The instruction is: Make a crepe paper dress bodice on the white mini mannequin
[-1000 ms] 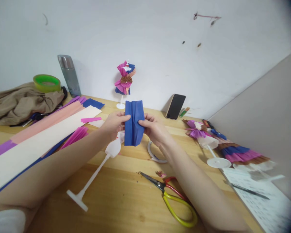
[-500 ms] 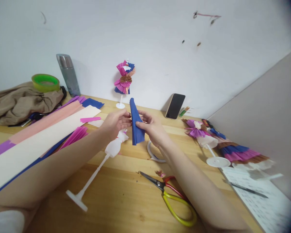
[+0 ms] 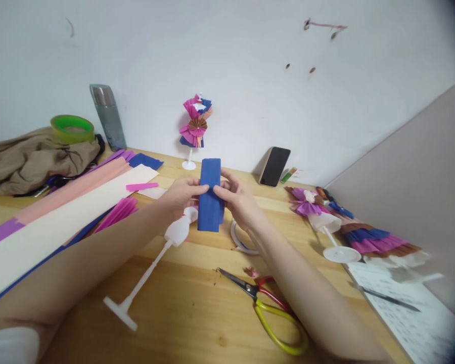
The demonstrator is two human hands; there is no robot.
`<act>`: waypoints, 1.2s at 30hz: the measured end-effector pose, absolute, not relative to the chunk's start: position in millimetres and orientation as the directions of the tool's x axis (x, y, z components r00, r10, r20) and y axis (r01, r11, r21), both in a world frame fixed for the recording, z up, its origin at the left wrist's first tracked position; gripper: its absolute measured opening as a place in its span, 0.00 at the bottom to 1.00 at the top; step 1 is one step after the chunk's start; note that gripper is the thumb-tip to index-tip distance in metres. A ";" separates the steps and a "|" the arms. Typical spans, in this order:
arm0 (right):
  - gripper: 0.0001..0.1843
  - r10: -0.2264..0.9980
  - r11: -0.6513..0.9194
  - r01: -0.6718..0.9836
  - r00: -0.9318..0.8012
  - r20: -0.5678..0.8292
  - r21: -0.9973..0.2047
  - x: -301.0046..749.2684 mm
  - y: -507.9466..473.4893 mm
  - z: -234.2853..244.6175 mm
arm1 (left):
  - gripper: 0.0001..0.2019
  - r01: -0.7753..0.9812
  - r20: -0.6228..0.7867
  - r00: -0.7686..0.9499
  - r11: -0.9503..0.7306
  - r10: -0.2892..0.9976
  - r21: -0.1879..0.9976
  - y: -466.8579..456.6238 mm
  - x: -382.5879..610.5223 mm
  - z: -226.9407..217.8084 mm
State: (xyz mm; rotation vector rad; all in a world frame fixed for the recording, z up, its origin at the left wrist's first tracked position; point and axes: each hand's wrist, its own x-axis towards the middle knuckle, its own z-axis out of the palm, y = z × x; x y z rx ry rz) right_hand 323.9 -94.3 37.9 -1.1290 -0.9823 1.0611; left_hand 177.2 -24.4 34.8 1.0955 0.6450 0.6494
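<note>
At our far left, a crumpled brown cloth (image 3: 41,164) bears a green-and-yellow ring of tape (image 3: 74,137), with a grey, silver-capped bottle (image 3: 111,121) just beside it. Nearer us, a long cream paper strip (image 3: 68,230) lies on the pale wooden table (image 3: 174,313), then a white plastic dress-form stand (image 3: 177,230), lying down. Our left hand (image 3: 182,196) pinches the left edge of a folded, upright rectangle of dark blue paper (image 3: 210,212), which we hold up above the table. Our right hand (image 3: 238,199) grips its right side, thumb in front, fingers partly hidden behind. Below our right hand sits a white ring of tape (image 3: 236,243); nearer us lie black-bladed scissors with red and yellow handles (image 3: 252,290). Farther right, we see a black-screened phone (image 3: 275,167) propped up, and a slim dark pen (image 3: 390,298) on a printed white sheet (image 3: 409,326).
</note>
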 end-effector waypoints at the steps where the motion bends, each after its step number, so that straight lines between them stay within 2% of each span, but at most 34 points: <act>1: 0.36 0.971 0.104 -0.139 0.229 0.070 -0.985 324.6 -93.4 37.0 | 0.08 -0.160 -0.141 0.642 0.311 0.753 0.937 -24.6 177.3 34.6; 10: 0.30 0.940 0.143 -0.102 0.324 0.103 -0.984 330.5 -87.7 29.8 | 0.10 -0.142 -0.143 0.631 0.295 0.762 0.945 -27.3 180.1 33.6; 12: 0.26 0.914 0.185 -0.031 0.372 0.160 -0.982 330.4 -88.1 29.9 | 0.10 -0.138 -0.151 0.535 0.263 0.831 0.955 -27.3 180.3 35.6; 15: 0.19 0.860 0.240 0.171 0.420 0.291 -0.956 328.9 -90.6 31.6 | 0.10 -0.146 -0.147 0.420 0.226 0.895 0.963 -27.8 180.3 39.6; 17: 0.18 0.853 0.249 0.273 0.392 0.344 -0.929 326.5 -92.8 32.6 | 0.12 -0.149 -0.149 0.491 0.251 0.858 0.956 -29.7 180.8 41.4; 19: 0.17 0.879 0.244 0.307 0.331 0.344 -0.920 323.0 -94.9 33.2 | 0.17 -0.165 -0.150 0.596 0.303 0.789 0.939 -33.0 182.2 41.7; 21: 0.13 0.922 0.231 0.291 0.239 0.304 -0.929 319.2 -96.7 33.6 | 0.18 -0.201 -0.150 0.667 0.370 0.730 0.907 -36.5 183.9 40.9; 23: 0.08 0.958 0.215 0.231 0.141 0.251 -0.949 316.5 -97.9 34.3 | 0.14 -0.233 -0.151 0.704 0.426 0.694 0.874 -38.6 185.0 40.1; 25: 0.09 0.971 0.198 0.152 0.108 0.216 -0.968 316.2 -98.0 35.1 | 0.11 -0.252 -0.154 0.722 0.463 0.675 0.849 -38.4 184.6 40.0; 28: 0.09 0.960 0.174 0.091 0.205 0.190 -0.980 320.5 -95.9 35.4 | 0.07 -0.249 -0.176 0.717 0.484 0.675 0.839 -35.0 182.1 40.3; 31: 0.12 0.934 0.144 0.086 0.316 0.164 -0.986 326.2 -93.0 34.2 | 0.08 -0.258 -0.191 0.678 0.474 0.709 0.842 -31.5 180.3 38.6; 36: 0.15 0.937 0.146 0.063 0.311 0.159 -0.987 325.1 -92.6 32.9 | 0.09 -0.265 -0.251 0.605 0.488 0.756 0.832 -29.9 182.0 34.6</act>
